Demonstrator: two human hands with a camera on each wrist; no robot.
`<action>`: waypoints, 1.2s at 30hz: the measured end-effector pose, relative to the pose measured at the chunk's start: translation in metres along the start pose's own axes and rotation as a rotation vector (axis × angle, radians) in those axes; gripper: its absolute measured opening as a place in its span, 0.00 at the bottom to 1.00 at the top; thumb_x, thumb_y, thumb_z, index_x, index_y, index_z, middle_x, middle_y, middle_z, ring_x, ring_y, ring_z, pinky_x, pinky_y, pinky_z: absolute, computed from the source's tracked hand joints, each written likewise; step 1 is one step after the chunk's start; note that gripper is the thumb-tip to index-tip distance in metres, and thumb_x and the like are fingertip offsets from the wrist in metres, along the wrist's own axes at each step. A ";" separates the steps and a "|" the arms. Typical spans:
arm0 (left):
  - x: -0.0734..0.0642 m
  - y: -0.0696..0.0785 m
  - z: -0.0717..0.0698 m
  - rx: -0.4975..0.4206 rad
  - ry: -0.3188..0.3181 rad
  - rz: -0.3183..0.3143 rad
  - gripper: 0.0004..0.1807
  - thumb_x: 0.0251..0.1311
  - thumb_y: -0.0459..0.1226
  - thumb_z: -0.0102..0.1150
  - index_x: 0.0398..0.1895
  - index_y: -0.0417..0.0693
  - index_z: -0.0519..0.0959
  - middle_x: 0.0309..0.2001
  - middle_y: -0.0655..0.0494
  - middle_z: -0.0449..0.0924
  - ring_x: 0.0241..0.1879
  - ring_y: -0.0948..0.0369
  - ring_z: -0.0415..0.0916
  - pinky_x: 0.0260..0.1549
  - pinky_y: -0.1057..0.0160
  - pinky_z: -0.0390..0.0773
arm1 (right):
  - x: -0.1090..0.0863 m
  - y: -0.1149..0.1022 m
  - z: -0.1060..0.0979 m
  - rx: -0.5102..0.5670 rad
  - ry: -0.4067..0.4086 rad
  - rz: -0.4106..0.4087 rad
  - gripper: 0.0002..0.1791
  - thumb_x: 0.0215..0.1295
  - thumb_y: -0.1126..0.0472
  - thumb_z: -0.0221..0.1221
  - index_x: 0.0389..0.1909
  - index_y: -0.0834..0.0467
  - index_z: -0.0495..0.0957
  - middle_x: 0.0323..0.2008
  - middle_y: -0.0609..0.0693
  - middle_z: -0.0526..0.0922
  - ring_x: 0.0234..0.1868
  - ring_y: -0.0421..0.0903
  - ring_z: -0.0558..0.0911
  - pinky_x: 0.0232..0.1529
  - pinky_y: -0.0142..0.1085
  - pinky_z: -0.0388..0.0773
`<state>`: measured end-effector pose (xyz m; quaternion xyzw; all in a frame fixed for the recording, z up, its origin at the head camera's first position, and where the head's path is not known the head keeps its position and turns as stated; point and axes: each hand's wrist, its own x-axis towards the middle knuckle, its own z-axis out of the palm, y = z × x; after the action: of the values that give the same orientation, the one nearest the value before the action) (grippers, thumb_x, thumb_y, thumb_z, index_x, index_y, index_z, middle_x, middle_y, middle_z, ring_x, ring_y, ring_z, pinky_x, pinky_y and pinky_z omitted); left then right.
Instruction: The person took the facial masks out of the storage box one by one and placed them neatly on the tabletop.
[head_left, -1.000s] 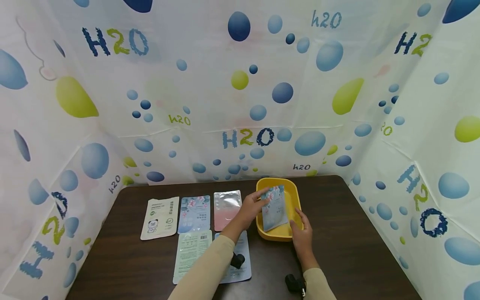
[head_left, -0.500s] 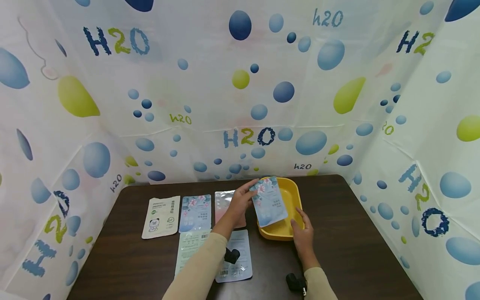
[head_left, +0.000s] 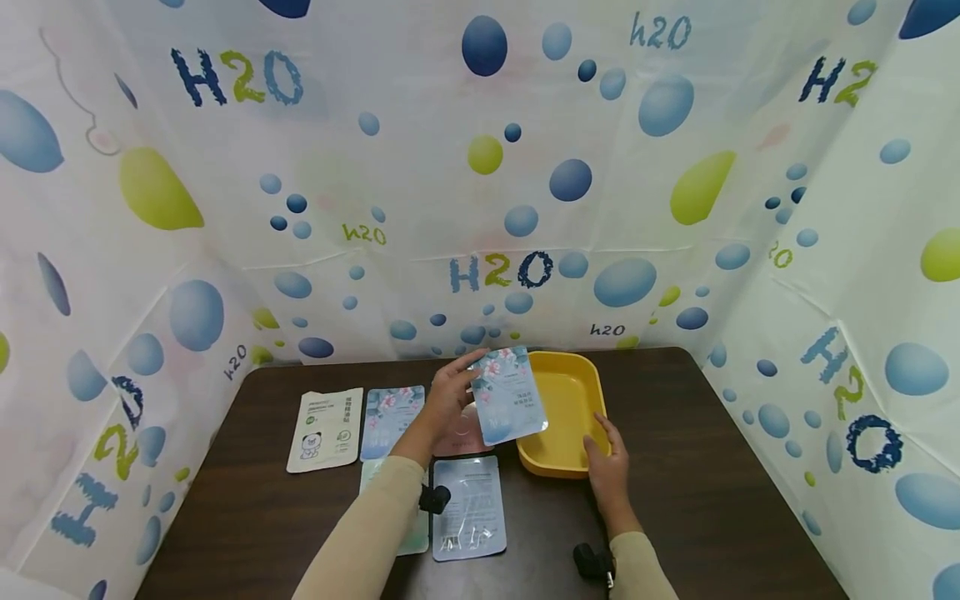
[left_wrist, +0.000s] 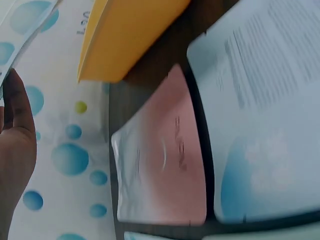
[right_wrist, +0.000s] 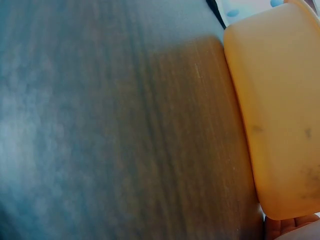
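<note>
In the head view my left hand [head_left: 442, 402] pinches a blue floral sheet mask packet [head_left: 512, 398] by its upper left edge. This packet hangs tilted over the left rim of a yellow plastic tray [head_left: 564, 417] and partly covers a pink packet [head_left: 459, 440] on the table. On the tray's right side, my right hand [head_left: 611, 479] grips the rim, thumb inside. The left wrist view shows the left hand [left_wrist: 17, 145] at the edge of the held packet [left_wrist: 22, 37]. Only fingers [right_wrist: 287, 227] of the right hand show below the tray [right_wrist: 275, 110] in the right wrist view.
A cream packet with a bear [head_left: 324, 431], another blue floral packet [head_left: 393, 417] and the pink one lie in a back row. In front are a green packet [head_left: 416, 533], mostly behind the left arm, and a blue-grey packet [head_left: 469, 510]. Printed curtains enclose the dark table [head_left: 720, 483].
My left hand has lifted the floral packet out of the yellow tray and carried it left, over the pink packet. The right hand stays at the tray's right rim.
</note>
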<state>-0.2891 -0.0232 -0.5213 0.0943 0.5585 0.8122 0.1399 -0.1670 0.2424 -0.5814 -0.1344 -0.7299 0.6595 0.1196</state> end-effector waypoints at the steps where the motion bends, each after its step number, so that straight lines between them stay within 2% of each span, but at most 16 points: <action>1: -0.001 0.002 -0.004 -0.004 0.000 0.000 0.25 0.76 0.34 0.46 0.74 0.39 0.67 0.57 0.53 0.79 0.44 0.66 0.83 0.41 0.68 0.84 | -0.001 -0.001 0.000 -0.001 -0.002 0.000 0.28 0.75 0.65 0.54 0.74 0.62 0.65 0.78 0.65 0.57 0.80 0.63 0.55 0.77 0.63 0.53; 6: -0.008 0.012 -0.024 -0.013 0.004 0.005 0.25 0.78 0.34 0.45 0.75 0.38 0.66 0.49 0.59 0.82 0.40 0.67 0.83 0.39 0.68 0.83 | -0.001 -0.002 0.000 0.004 -0.006 -0.002 0.29 0.76 0.66 0.54 0.75 0.62 0.63 0.79 0.66 0.56 0.80 0.64 0.54 0.77 0.64 0.52; 13: -0.021 0.023 -0.050 0.043 -0.005 0.024 0.26 0.79 0.36 0.44 0.75 0.37 0.64 0.53 0.58 0.81 0.44 0.66 0.83 0.38 0.69 0.84 | 0.000 -0.001 -0.001 0.023 -0.005 0.005 0.28 0.75 0.66 0.55 0.74 0.61 0.65 0.78 0.64 0.58 0.80 0.62 0.55 0.78 0.62 0.52; 21: -0.038 0.033 -0.073 0.112 0.056 0.012 0.26 0.76 0.36 0.48 0.74 0.36 0.67 0.63 0.59 0.78 0.50 0.66 0.81 0.41 0.69 0.83 | 0.000 -0.002 -0.001 0.020 -0.011 0.010 0.28 0.76 0.66 0.54 0.74 0.61 0.65 0.79 0.64 0.57 0.80 0.62 0.54 0.78 0.62 0.51; 25: -0.047 0.037 -0.084 0.130 0.092 0.016 0.25 0.76 0.36 0.50 0.73 0.38 0.69 0.61 0.61 0.77 0.52 0.65 0.81 0.42 0.69 0.83 | 0.010 0.019 -0.002 0.011 -0.005 0.003 0.28 0.76 0.62 0.55 0.75 0.57 0.64 0.80 0.61 0.56 0.81 0.60 0.54 0.78 0.62 0.52; 28: -0.054 0.037 -0.097 0.152 0.115 0.020 0.25 0.75 0.36 0.52 0.72 0.38 0.70 0.60 0.63 0.78 0.52 0.65 0.82 0.44 0.68 0.85 | 0.016 0.036 -0.002 0.007 0.003 -0.001 0.29 0.77 0.60 0.55 0.76 0.54 0.64 0.80 0.59 0.56 0.81 0.59 0.54 0.78 0.61 0.52; 31: -0.061 0.037 -0.114 0.157 0.119 0.020 0.24 0.74 0.35 0.53 0.70 0.38 0.71 0.59 0.66 0.80 0.53 0.65 0.82 0.47 0.66 0.85 | 0.016 0.036 -0.001 0.021 0.010 0.001 0.29 0.76 0.62 0.55 0.76 0.54 0.65 0.80 0.59 0.56 0.81 0.58 0.54 0.79 0.60 0.51; 36: -0.075 0.040 -0.140 0.151 0.128 0.028 0.22 0.74 0.35 0.54 0.68 0.37 0.75 0.56 0.69 0.85 0.50 0.65 0.84 0.47 0.65 0.86 | 0.014 0.032 -0.001 0.021 0.013 0.001 0.29 0.76 0.62 0.55 0.75 0.55 0.65 0.80 0.60 0.57 0.80 0.59 0.55 0.79 0.61 0.51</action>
<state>-0.2665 -0.1853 -0.5340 0.0606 0.6246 0.7740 0.0851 -0.1788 0.2517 -0.6132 -0.1378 -0.7220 0.6663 0.1256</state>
